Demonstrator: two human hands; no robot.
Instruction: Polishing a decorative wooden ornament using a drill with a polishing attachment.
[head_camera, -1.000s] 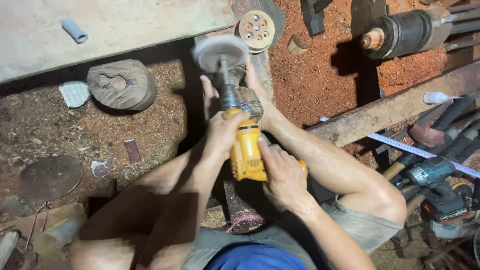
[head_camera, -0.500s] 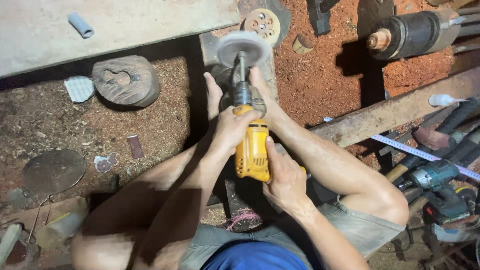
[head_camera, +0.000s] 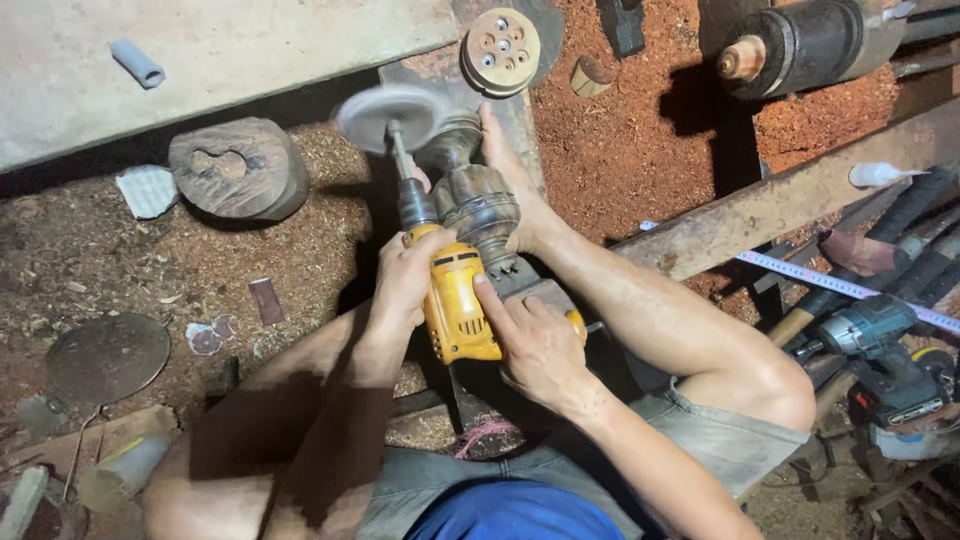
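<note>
Head view: yellow power drill (head_camera: 458, 305) gripped at centre by both hands. Left hand (head_camera: 405, 285) clamped round drill front, right hand (head_camera: 535, 345) clamped round rear. Grey round sanding disc (head_camera: 390, 115) seen on drill shaft at 11 o'clock. Turned dark wooden piece (head_camera: 478, 200) pressed just beside the shaft, steadied by bare foot (head_camera: 515, 190). Hollowed wooden block (head_camera: 238, 168) at 10 o'clock on sawdust-strewn floor (head_camera: 640, 150). Teal cordless drill (head_camera: 880, 350) at 4 o'clock.

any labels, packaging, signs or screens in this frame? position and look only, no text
No packages, signs or screens.
Label on the yellow drill, held in both hands at centre: small dark patch on its body.
Tape measure, right side: white strip with fine dark markings, lying diagonally.
</note>
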